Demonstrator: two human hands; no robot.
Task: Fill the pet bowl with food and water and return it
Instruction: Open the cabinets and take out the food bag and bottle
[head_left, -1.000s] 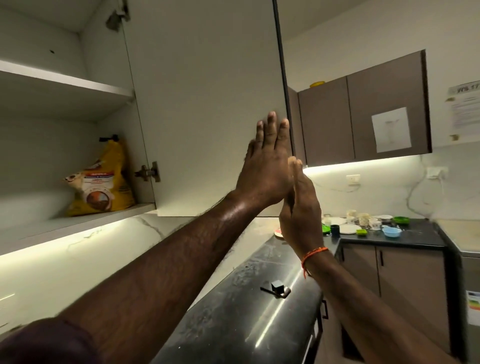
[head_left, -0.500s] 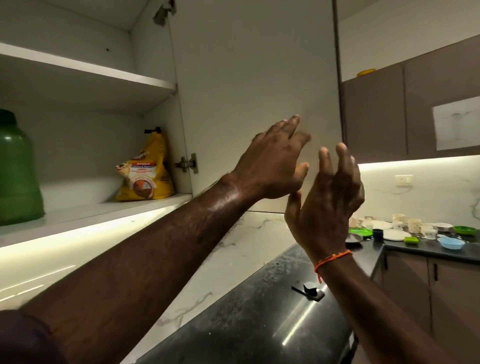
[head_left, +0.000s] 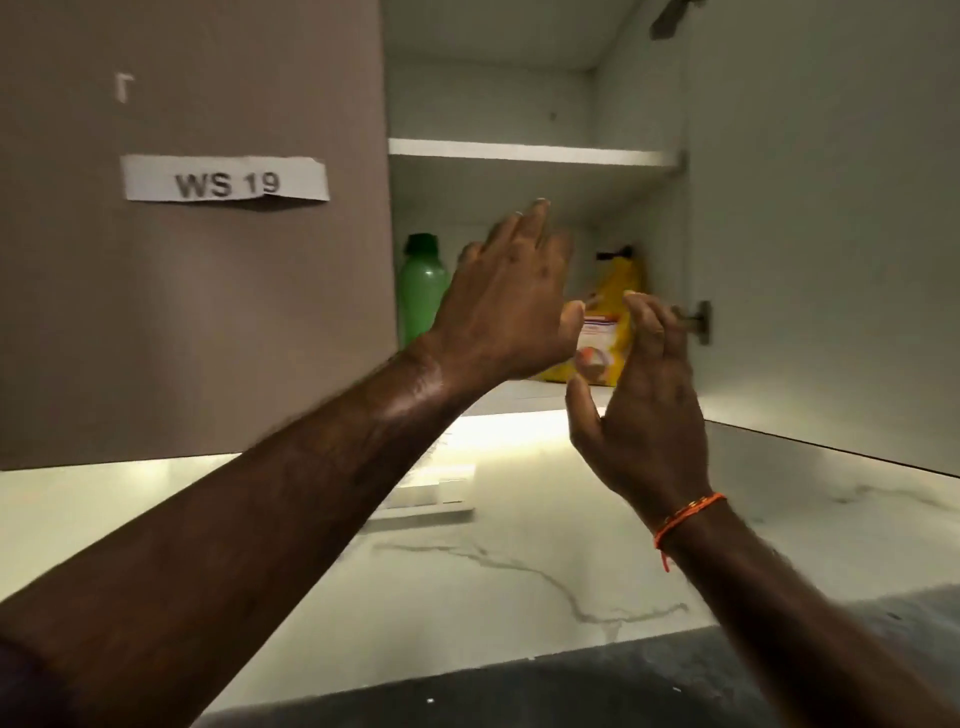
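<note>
A yellow pet food bag (head_left: 615, 312) stands on the lower shelf of an open wall cabinet, at its right side. A green bottle (head_left: 422, 288) stands on the same shelf to the left. My left hand (head_left: 506, 306) is raised in front of the shelf between bottle and bag, fingers spread, holding nothing. My right hand (head_left: 641, 410) is just below and right of the bag, fingers curled and apart, empty. Neither hand touches the bag. No pet bowl is in view.
The cabinet door (head_left: 831, 218) stands open on the right with a hinge (head_left: 698, 322) beside my right hand. A closed brown door with a "WS 19" label (head_left: 226, 179) is at left. Below run a lit marble backsplash (head_left: 519, 561) and a dark countertop (head_left: 623, 691).
My view has swung left from the open door to face the cabinet shelf. Both hands have left the door and moved in toward the yellow bag.
</note>
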